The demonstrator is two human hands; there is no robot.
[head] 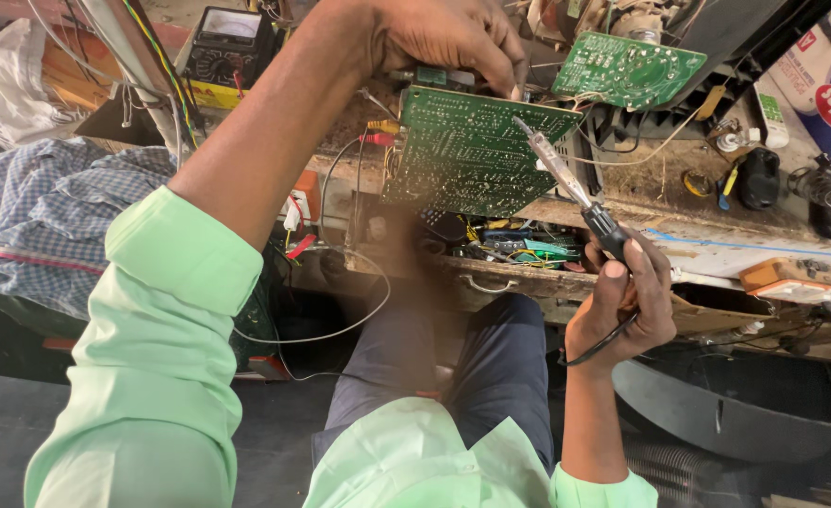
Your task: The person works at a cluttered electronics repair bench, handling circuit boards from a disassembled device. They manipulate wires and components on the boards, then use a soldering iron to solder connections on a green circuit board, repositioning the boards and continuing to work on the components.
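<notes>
So there's this big green rectangular circuit board [472, 150] with its solder side facing up, tilted over the edge of a cluttered, dirty wooden workbench [660, 179], right above an open drawer [510, 259] stuffed with wires and small parts. The person's left hand [444, 38] grips the board's top edge, fingers curled down and pinched on it. The right hand [623, 306] is wrapped around the black handle of a soldering iron [571, 183], fingers closed tight on the grip, its black cord looping under the palm. The iron's metal shaft points up and left, with the tip sitting at the board's upper right corner; can't tell if it's actually touching. A second, smaller green circuit board [627, 68] lies further back on the bench, near the right. A black analog multimeter [227, 42] sits at the back left, and a blue checked cloth [53, 212] is bunched up off to the left. Both sleeves are light green
</notes>
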